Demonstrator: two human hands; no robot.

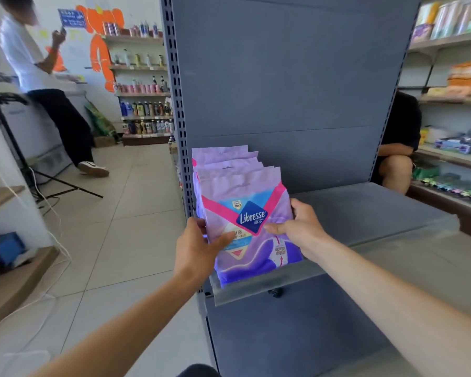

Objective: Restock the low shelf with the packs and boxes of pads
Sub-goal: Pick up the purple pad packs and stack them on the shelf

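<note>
Several purple Libresse pad packs (252,213) stand upright in a row at the left end of the low grey shelf (370,210), front pack facing me. My left hand (199,243) grips the left side of the front pack, thumb across its face. My right hand (297,227) holds its right edge, thumb on the front and fingers behind. The packs farther back (223,159) show only their tops.
The shelf's clear front lip (269,287) runs below the packs. The grey back panel (283,77) rises behind. A person (38,77) leans at a counter far left near a tripod (17,159); another person (397,148) sits behind the unit on the right. Stocked shelves (452,159) stand at right.
</note>
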